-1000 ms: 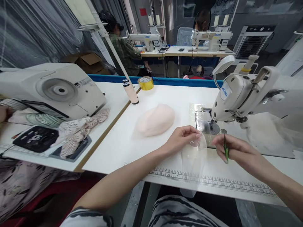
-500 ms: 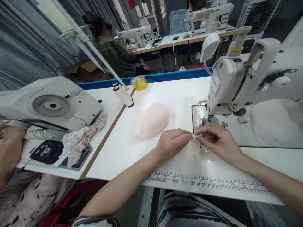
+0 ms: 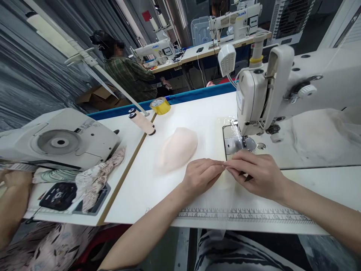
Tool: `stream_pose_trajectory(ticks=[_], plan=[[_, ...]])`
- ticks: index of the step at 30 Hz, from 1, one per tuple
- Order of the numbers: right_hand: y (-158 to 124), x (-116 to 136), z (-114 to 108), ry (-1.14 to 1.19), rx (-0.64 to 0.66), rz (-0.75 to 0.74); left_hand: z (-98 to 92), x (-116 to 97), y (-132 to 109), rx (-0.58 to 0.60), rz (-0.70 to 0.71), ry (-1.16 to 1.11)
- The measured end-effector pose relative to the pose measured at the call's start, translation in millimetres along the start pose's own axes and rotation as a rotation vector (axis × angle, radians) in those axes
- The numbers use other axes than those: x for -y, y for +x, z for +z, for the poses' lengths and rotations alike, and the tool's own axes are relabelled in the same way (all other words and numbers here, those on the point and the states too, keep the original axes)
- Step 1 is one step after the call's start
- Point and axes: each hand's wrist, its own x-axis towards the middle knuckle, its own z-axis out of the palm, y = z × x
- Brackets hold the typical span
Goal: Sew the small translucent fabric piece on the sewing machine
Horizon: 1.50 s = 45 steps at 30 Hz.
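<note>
My left hand (image 3: pixel 201 174) and my right hand (image 3: pixel 258 175) meet fingertip to fingertip in front of the sewing machine's needle area. Both are closed in a pinch on the edge of a thin, sheer fabric (image 3: pixel 222 214), which hangs below them across the printed ruler and over the table's front edge. A small dark pointed tool (image 3: pixel 246 175) shows between my right hand's curled fingers; its kind is mostly hidden. Just behind the hands is the metal needle plate (image 3: pixel 231 145) of the white sewing machine (image 3: pixel 254 101). A pale pink moulded cup (image 3: pixel 180 148) lies to the left.
Yellow tape (image 3: pixel 160 106) and a pale thread cone (image 3: pixel 142 122) are at the back left. Whitish sheer material (image 3: pixel 318 135) lies under the machine arm. On the left, another person's arm (image 3: pixel 15 199) is beside a second machine (image 3: pixel 62 139) and lace pieces (image 3: pixel 96 177).
Both hands have drawn slightly toward me and left, away from the needle plate, still pinching the fabric. The camera view has shifted a little.
</note>
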Motion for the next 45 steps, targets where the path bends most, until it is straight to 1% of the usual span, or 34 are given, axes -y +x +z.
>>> stream_pose_trajectory(ticks=[2,4,9,13,15,20,24,26,30,32,34,35,37,39,42,45], plan=[[0.9,1.6,-0.4,-0.017,-0.018,0.0,-0.1,-0.1,-0.6,-0.004,0.011,0.028],[1.8,2.5,-1.0,-0.066,-0.03,-0.029,-0.1,-0.3,-1.1,-0.006,0.018,0.051],[3.3,3.4,-4.1,-0.302,-0.04,-0.191,0.7,-0.9,-1.9,-0.007,0.01,0.085],[5.8,4.3,-5.5,-0.432,-0.01,-0.266,0.9,-2.0,-1.4,0.001,0.022,0.113],[6.9,3.7,-5.9,-0.432,0.0,-0.23,0.4,-2.4,-0.9,-0.003,0.028,0.129],[5.9,-1.9,-8.0,-0.3,-0.059,0.024,-2.0,-2.0,-1.0,-0.005,0.031,0.142],[3.6,-2.7,-8.5,-0.225,-0.058,0.094,-3.3,-0.7,-2.3,-0.01,0.029,0.157],[4.0,-1.1,-9.1,-0.099,-0.042,0.153,-3.5,0.0,-2.7,-0.01,0.027,0.156],[7.1,1.9,-12.1,0.27,0.031,0.286,-4.0,0.9,-2.3,-0.015,0.024,0.141],[7.9,2.6,-14.2,0.352,0.034,0.364,-4.4,0.9,-1.7,-0.017,0.027,0.133],[7.9,3.1,-16.3,0.385,0.02,0.438,-4.8,0.8,-1.1,-0.018,0.029,0.126],[7.7,3.3,-16.9,0.397,0.018,0.448,-4.9,0.7,-0.8,-0.017,0.028,0.125],[6.7,3.3,-16.9,0.382,0.037,0.407,-4.9,0.5,-0.3,-0.017,0.027,0.129],[4.9,2.2,-14.6,0.296,0.058,0.335,-4.7,0.5,-0.1,-0.017,0.033,0.13],[1.5,-1.8,-9.3,0.11,0.03,0.24,-4.4,0.7,-0.4,-0.019,0.034,0.123],[-0.7,-5.9,-7.2,0.04,0.028,0.193,-4.2,0.3,-0.6,-0.02,0.014,0.111]])
